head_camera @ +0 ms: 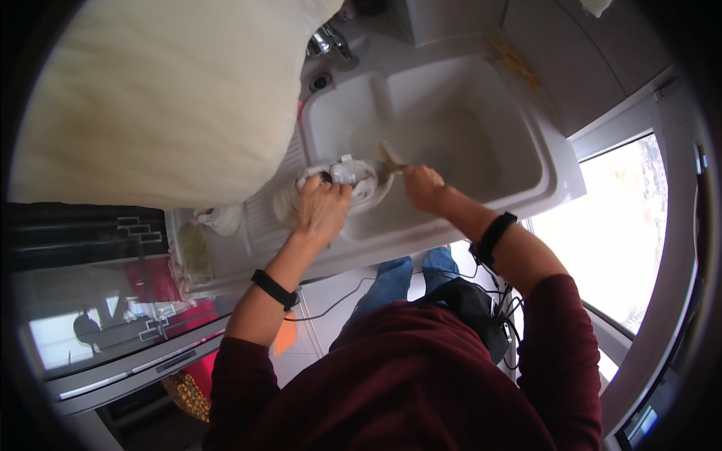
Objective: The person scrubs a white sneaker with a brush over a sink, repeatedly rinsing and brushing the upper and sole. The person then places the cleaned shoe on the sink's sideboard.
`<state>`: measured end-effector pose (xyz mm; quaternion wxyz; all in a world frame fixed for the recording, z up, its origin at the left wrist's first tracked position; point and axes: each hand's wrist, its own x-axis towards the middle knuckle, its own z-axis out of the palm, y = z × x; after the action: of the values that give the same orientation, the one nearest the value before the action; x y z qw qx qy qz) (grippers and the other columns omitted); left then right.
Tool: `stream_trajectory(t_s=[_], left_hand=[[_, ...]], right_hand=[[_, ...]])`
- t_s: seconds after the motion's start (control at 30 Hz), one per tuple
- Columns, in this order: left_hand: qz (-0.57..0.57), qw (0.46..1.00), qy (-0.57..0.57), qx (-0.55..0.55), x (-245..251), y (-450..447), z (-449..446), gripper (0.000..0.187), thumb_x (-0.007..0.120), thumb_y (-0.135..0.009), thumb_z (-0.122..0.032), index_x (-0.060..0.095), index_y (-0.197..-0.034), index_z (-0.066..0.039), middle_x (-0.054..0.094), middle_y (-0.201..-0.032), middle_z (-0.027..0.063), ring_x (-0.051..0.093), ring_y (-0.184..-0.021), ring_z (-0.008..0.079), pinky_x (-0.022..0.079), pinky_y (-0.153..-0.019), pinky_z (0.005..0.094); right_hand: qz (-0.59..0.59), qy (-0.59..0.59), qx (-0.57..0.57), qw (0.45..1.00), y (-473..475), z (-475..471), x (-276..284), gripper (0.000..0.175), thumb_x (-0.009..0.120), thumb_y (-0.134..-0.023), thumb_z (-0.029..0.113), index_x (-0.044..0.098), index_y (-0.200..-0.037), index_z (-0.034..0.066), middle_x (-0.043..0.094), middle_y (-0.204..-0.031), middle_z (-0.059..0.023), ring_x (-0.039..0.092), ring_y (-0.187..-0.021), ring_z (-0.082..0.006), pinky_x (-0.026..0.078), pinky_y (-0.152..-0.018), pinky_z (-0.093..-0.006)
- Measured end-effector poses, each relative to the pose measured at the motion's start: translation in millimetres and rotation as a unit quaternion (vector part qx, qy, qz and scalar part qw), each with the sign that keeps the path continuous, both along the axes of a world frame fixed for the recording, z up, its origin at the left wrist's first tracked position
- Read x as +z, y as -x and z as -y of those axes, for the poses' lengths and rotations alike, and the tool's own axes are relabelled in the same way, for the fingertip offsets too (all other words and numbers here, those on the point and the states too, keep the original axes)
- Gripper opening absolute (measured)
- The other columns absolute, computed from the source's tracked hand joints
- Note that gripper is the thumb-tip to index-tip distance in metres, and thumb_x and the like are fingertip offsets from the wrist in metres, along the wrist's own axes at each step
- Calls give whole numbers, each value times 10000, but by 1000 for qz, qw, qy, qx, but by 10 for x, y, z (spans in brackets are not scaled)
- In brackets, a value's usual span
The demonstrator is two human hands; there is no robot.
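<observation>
My left hand (324, 209) grips a white shoe (364, 183) near its opening, over the left rim of a light-coloured sink (507, 197). In my right hand (424, 189) is the handle of a brush (390, 155), close to the right end of the shoe. The brush's far side is partly hidden and blurred. Further left, a second whitish shoe (225, 220) lies on the ribbed drainboard, next to a green cloth or sponge (194, 251).
A chrome faucet (333, 45) stands behind the sink. A large cream cloth (152, 101) hangs at the upper left, close above the drainboard. Yellow gloves or a cloth (513, 62) lie on the back right rim. A window (609, 225) is at the right. Black cables (505, 299) hang beside my body.
</observation>
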<state>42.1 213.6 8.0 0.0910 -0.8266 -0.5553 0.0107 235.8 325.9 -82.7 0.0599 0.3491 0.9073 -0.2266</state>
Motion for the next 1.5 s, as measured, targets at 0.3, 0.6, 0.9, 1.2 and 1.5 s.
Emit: stream_trajectory(t_s=[0.3, 0.6, 0.9, 1.2, 1.5], left_hand=[[38, 998, -20, 44, -11, -17, 36, 151, 707, -679, -103, 570, -736, -71, 624, -689, 90, 601, -666, 223, 372, -721, 355], [61, 995, -40, 74, 23, 35, -90, 172, 724, -672, -96, 566, -732, -64, 634, -671, 85, 608, -634, 239, 373, -688, 361], [75, 994, -36, 65, 101, 36, -77, 175, 724, -696, -130, 561, -718, -68, 631, -673, 80, 606, -650, 239, 377, -685, 364], [81, 994, -7, 76, 133, -12, -242, 182, 720, -705, -165, 576, -720, -54, 645, -694, 116, 613, -649, 271, 403, -672, 390], [164, 947, 83, 264, 384, 160, -594, 245, 588, -826, -282, 628, -806, -41, 633, -696, 184, 608, -701, 399, 453, -620, 481]], right_hand=[[152, 13, -186, 971, -255, -939, -903, 263, 623, -804, 186, 690, -1049, 117, 671, -1058, -73, 625, -1022, -289, 521, -839, -374], [-141, 51, 13, 989, -171, 366, 381, 468, 493, -769, 31, 492, -1233, -35, 651, -817, -252, 642, -916, -362, 532, -760, -420], [-106, 53, -144, 982, -172, 27, 391, 495, 479, -780, 8, 459, -1272, -40, 644, -829, -271, 655, -814, -392, 525, -773, -457], [34, 28, -34, 998, 118, -341, 23, 418, 512, -796, 57, 528, -1201, -43, 640, -990, -203, 635, -963, -332, 537, -768, -387], [113, 12, 46, 993, -187, -1037, -1009, 327, 696, -706, 197, 661, -992, 42, 651, -927, -93, 621, -949, -283, 496, -723, -330]])
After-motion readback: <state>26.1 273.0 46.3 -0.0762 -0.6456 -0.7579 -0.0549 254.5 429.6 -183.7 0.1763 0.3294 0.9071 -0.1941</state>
